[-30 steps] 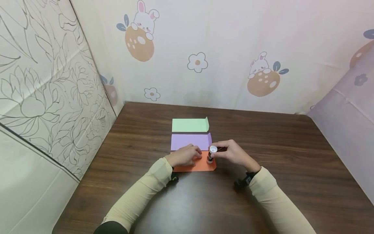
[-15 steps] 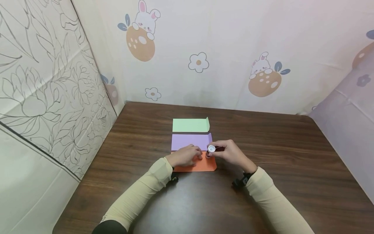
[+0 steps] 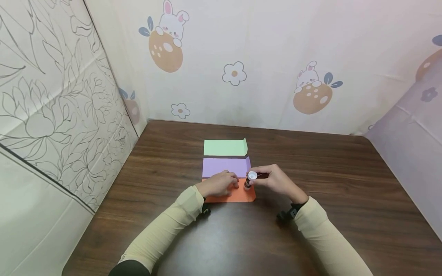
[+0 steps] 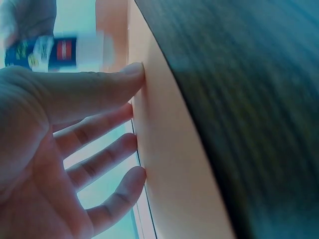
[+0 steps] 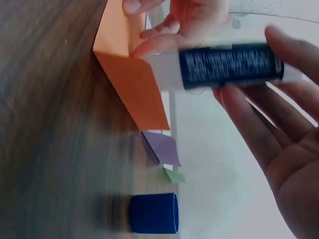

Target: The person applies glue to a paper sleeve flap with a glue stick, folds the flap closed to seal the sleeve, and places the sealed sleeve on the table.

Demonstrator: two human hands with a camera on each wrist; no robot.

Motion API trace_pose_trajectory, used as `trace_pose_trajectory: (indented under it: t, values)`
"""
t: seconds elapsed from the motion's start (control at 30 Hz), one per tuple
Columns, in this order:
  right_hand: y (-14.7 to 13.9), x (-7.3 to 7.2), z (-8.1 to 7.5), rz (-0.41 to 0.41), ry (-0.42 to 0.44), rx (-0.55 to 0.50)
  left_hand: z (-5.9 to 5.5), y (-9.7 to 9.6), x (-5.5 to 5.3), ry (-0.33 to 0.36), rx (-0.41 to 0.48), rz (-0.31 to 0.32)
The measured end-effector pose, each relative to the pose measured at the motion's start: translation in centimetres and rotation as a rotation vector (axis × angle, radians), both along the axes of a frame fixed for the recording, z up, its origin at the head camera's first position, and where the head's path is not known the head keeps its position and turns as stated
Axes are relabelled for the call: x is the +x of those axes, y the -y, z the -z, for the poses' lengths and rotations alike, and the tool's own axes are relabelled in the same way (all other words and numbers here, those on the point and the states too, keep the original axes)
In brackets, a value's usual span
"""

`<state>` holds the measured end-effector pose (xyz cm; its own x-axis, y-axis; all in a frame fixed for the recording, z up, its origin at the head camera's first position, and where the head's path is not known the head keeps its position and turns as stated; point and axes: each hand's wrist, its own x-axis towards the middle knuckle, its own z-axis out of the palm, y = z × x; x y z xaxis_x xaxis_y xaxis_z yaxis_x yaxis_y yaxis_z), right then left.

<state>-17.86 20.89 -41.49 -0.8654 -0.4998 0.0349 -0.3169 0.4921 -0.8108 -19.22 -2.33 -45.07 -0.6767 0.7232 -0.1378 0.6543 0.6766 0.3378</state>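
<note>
An orange paper envelope (image 3: 238, 197) lies on the dark wooden table, its end flap (image 5: 132, 89) spread out at the right. My left hand (image 3: 221, 183) rests on it, thumb and fingertips touching the paper. Between thumb and fingers, my right hand (image 3: 274, 180) holds a glue stick (image 3: 247, 182) upright, white base up. Its lower end is at the flap; whether it touches cannot be told. In the left wrist view the glue stick (image 4: 55, 52) is blurred behind my left thumb.
Behind the orange envelope lie a purple envelope (image 3: 221, 166) and a green envelope (image 3: 223, 147), each with its right flap raised. A dark blue cap (image 5: 154, 213) stands on the table in the right wrist view. A patterned curtain (image 3: 266, 50) backs the table.
My right hand moves the glue stick back along the orange flap, away from me, then forward again toward me. My left hand stays in place on the orange envelope.
</note>
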Motion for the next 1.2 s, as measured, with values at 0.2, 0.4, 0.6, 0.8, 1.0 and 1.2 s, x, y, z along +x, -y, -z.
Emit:
trace_pose_trajectory:
  t: [0.2, 0.4, 0.6, 0.8, 1.0, 1.2]
  values:
    - [0.41, -0.88, 0.79, 0.044, -0.087, -0.005, 0.0, 0.11, -0.03, -0.034, 0.018, 0.033]
    - [0.62, -0.78, 0.96, 0.038, -0.084, 0.009, 0.11, 0.09, -0.06, -0.041, 0.019, 0.042]
    - [0.36, -0.42, 0.77, -0.003, -0.022, 0.026, 0.08, 0.12, -0.05, -0.02, 0.015, 0.02]
    - [0.07, -0.14, 0.29, -0.127, 0.035, 0.041, 0.04, 0.13, -0.06, -0.011, 0.014, 0.016]
    - [0.02, -0.26, 0.08, -0.097, 0.055, 0.026, 0.13, 0.12, -0.14, -0.015, 0.016, 0.012]
    - [0.13, -0.62, 0.57, 0.005, -0.027, -0.006, 0.17, 0.18, -0.04, -0.02, 0.023, 0.023]
